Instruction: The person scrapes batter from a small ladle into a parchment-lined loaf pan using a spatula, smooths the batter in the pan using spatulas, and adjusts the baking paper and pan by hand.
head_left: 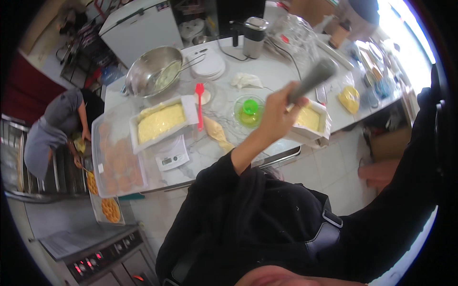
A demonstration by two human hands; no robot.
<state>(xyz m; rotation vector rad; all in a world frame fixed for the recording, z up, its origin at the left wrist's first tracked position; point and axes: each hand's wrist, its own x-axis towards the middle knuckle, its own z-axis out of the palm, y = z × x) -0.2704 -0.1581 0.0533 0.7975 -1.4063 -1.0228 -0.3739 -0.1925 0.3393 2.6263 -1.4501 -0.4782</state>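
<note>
My left hand is raised over the table, its fingers wrapped round a grey, blunt-ended cylindrical thing that is smeared by motion; I cannot make out its kind. Partly hidden behind that hand, a paper-lined loaf tin with pale yellow batter stands at the table's edge. Beside my wrist is a clear glass bowl with a small green cup in it. Further left lie a filled piping bag and a red silicone brush. My right sleeve runs up the right rim; its hand is out of view.
A second batter-filled loaf tin, a kitchen scale and a lidded plastic box occupy the table's left. Behind are a steel bowl and an electric appliance with a cord. A co-worker bends over trays at far left.
</note>
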